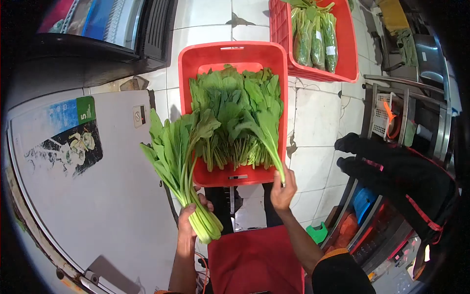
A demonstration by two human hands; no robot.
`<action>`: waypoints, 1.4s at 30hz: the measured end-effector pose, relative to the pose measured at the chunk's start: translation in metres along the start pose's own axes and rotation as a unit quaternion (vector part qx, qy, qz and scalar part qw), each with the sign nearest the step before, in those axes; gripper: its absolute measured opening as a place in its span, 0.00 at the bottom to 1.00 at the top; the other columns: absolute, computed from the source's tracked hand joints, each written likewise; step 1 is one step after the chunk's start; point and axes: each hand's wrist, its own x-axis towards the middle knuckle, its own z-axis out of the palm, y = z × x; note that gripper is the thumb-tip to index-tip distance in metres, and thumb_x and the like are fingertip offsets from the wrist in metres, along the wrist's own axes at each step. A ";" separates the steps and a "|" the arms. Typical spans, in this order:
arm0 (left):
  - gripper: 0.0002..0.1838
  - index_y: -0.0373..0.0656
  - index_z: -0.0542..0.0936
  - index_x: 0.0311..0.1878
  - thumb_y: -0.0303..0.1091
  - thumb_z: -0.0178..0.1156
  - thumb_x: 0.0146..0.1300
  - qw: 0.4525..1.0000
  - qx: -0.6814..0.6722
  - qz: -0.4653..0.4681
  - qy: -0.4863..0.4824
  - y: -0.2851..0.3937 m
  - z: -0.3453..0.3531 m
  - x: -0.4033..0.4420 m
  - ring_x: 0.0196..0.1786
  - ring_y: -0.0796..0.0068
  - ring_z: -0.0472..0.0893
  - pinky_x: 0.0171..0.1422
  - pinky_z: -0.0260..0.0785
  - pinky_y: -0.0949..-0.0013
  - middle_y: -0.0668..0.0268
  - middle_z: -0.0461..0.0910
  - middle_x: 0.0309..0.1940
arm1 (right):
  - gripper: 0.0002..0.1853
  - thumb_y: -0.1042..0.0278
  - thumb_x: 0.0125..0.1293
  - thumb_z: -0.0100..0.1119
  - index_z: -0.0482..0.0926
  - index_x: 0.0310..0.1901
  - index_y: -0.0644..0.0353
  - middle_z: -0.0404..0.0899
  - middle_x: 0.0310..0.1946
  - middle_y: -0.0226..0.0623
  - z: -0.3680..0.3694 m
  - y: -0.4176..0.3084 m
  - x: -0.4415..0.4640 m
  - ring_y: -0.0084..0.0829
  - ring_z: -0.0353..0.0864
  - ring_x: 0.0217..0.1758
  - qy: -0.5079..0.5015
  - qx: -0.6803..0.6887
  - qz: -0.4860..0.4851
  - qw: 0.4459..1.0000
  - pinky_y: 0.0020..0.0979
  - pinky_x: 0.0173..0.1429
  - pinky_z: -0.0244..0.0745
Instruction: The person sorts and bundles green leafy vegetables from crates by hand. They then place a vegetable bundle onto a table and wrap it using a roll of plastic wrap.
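Note:
My left hand [185,218] is wrapped round the stems of a thick bunch of leafy greens [178,157], like choy sum. Its leaves point up and away, and the pale stem ends hang below my fist. In my right hand [284,192] the base of a single stalk of greens [268,134] is pinched, its leaf reaching back over the red crate [235,181]. Many more loose greens [220,105] lie in that crate, stems toward me, leaves to the far side.
A second red crate [313,74] at the back right holds bagged greens [318,44]. To the left stands a white fridge or freezer door [122,171]. On the right a metal rack [409,117] carries a dark garment [391,166]. Red cloth [254,259] lies nearest me.

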 end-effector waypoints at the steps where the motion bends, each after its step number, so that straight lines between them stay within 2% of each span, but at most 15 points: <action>1: 0.35 0.43 0.62 0.66 0.41 0.64 0.57 0.999 -0.007 -0.013 -0.049 -0.002 -0.005 0.003 0.42 0.66 0.77 0.49 0.73 0.63 0.63 0.72 0.39 | 0.17 0.79 0.67 0.50 0.72 0.58 0.71 0.76 0.41 0.47 -0.013 -0.009 0.005 0.38 0.78 0.43 0.017 0.009 -0.014 1.000 0.33 0.50 0.72; 4: 0.38 0.44 0.60 0.68 0.45 0.65 0.57 0.997 -0.063 -0.031 -0.010 -0.017 -0.004 0.010 0.45 0.64 0.78 0.50 0.74 0.63 0.61 0.75 0.44 | 0.18 0.81 0.68 0.46 0.70 0.59 0.74 0.76 0.48 0.49 -0.040 -0.031 0.007 0.37 0.78 0.51 0.044 0.130 0.007 0.991 0.35 0.57 0.71; 7: 0.44 0.43 0.59 0.69 0.47 0.70 0.54 0.995 -0.077 -0.038 -0.058 -0.037 -0.009 0.032 0.51 0.60 0.79 0.56 0.74 0.60 0.57 0.74 0.55 | 0.18 0.82 0.67 0.46 0.70 0.58 0.76 0.76 0.49 0.51 -0.065 -0.077 -0.004 0.40 0.77 0.53 0.029 0.040 -0.094 0.994 0.36 0.59 0.70; 10: 0.44 0.42 0.60 0.68 0.48 0.71 0.53 0.996 -0.031 -0.033 -0.082 -0.045 0.015 0.040 0.52 0.61 0.79 0.57 0.74 0.61 0.55 0.75 0.53 | 0.17 0.76 0.63 0.55 0.75 0.53 0.73 0.75 0.51 0.55 -0.056 -0.096 -0.036 0.48 0.75 0.56 -0.041 0.054 -0.084 0.994 0.41 0.60 0.69; 13: 0.38 0.38 0.66 0.63 0.47 0.70 0.54 0.991 -0.067 -0.041 -0.107 -0.063 0.016 0.045 0.49 0.65 0.81 0.51 0.77 0.65 0.58 0.77 0.49 | 0.19 0.73 0.62 0.58 0.75 0.53 0.72 0.74 0.53 0.54 -0.033 -0.085 -0.057 0.48 0.75 0.57 -0.161 0.047 -0.201 0.965 0.42 0.60 0.69; 18: 0.26 0.36 0.71 0.54 0.38 0.68 0.56 0.996 0.084 -0.031 -0.018 -0.044 0.035 0.034 0.42 0.72 0.81 0.46 0.78 0.68 0.62 0.79 0.42 | 0.39 0.58 0.51 0.74 0.67 0.60 0.71 0.68 0.61 0.52 -0.031 -0.104 -0.054 0.50 0.74 0.59 -0.184 0.166 -0.070 0.966 0.43 0.61 0.70; 26: 0.38 0.34 0.66 0.62 0.48 0.68 0.56 0.985 0.168 0.026 -0.022 -0.025 0.059 0.015 0.53 0.64 0.78 0.58 0.74 0.63 0.54 0.77 0.53 | 0.35 0.65 0.49 0.72 0.69 0.59 0.65 0.78 0.48 0.46 -0.039 -0.110 -0.034 0.31 0.80 0.50 -0.419 0.224 0.170 0.863 0.31 0.54 0.75; 28: 0.46 0.33 0.63 0.65 0.51 0.72 0.50 0.998 0.056 0.002 -0.004 -0.017 0.076 0.011 0.55 0.58 0.77 0.61 0.72 0.60 0.51 0.76 0.54 | 0.33 0.67 0.49 0.70 0.69 0.58 0.64 0.80 0.45 0.45 -0.042 -0.111 -0.037 0.29 0.81 0.48 -0.436 0.232 0.167 0.853 0.30 0.52 0.75; 30: 0.49 0.39 0.60 0.70 0.56 0.70 0.51 0.981 -0.145 -0.008 -0.131 -0.010 0.075 0.012 0.56 0.55 0.75 0.64 0.68 0.55 0.51 0.69 0.63 | 0.29 0.66 0.48 0.73 0.73 0.52 0.64 0.81 0.40 0.37 -0.041 -0.115 -0.041 0.25 0.80 0.42 -0.454 0.255 0.153 0.840 0.28 0.48 0.76; 33: 0.44 0.39 0.62 0.66 0.51 0.71 0.51 0.967 -0.186 -0.003 -0.173 -0.021 0.033 0.022 0.48 0.62 0.78 0.58 0.71 0.54 0.59 0.74 0.53 | 0.34 0.66 0.49 0.73 0.68 0.57 0.64 0.78 0.47 0.40 -0.049 -0.124 -0.032 0.28 0.78 0.49 -0.463 0.212 0.093 0.855 0.31 0.53 0.74; 34: 0.41 0.40 0.64 0.64 0.49 0.70 0.52 0.949 -0.207 0.027 -0.234 -0.025 0.025 0.024 0.45 0.65 0.79 0.56 0.71 0.54 0.62 0.75 0.49 | 0.34 0.66 0.49 0.73 0.68 0.57 0.64 0.78 0.47 0.40 -0.049 -0.122 -0.039 0.28 0.78 0.49 -0.463 0.212 0.097 0.855 0.31 0.53 0.74; 36: 0.31 0.41 0.69 0.57 0.45 0.68 0.54 0.976 -0.144 0.057 -0.151 -0.010 0.048 0.014 0.38 0.72 0.77 0.50 0.71 0.59 0.68 0.73 0.40 | 0.41 0.43 0.58 0.64 0.61 0.62 0.68 0.69 0.60 0.51 -0.041 -0.114 -0.057 0.41 0.73 0.61 -0.273 0.354 0.096 0.889 0.41 0.62 0.68; 37: 0.29 0.42 0.69 0.55 0.44 0.68 0.55 0.983 -0.127 0.078 -0.111 -0.005 0.054 0.013 0.36 0.73 0.75 0.49 0.70 0.60 0.68 0.72 0.38 | 0.41 0.43 0.58 0.64 0.61 0.62 0.68 0.69 0.60 0.51 -0.036 -0.109 -0.059 0.41 0.73 0.61 -0.273 0.356 0.096 0.889 0.41 0.62 0.68; 39: 0.27 0.42 0.69 0.55 0.42 0.67 0.56 0.989 -0.109 0.095 -0.015 0.002 0.079 0.001 0.31 0.76 0.71 0.46 0.68 0.64 0.69 0.70 0.34 | 0.51 0.25 0.60 0.45 0.56 0.63 0.72 0.61 0.64 0.55 -0.029 -0.106 -0.055 0.45 0.66 0.66 -0.001 0.374 -0.022 0.927 0.45 0.70 0.58; 42: 0.27 0.42 0.68 0.54 0.40 0.67 0.56 0.982 -0.126 0.133 -0.047 -0.017 0.090 0.005 0.31 0.76 0.71 0.45 0.68 0.66 0.69 0.70 0.34 | 0.53 0.20 0.60 0.33 0.56 0.63 0.73 0.62 0.63 0.58 -0.008 -0.147 -0.059 0.45 0.65 0.66 -0.024 0.465 0.131 0.875 0.43 0.72 0.53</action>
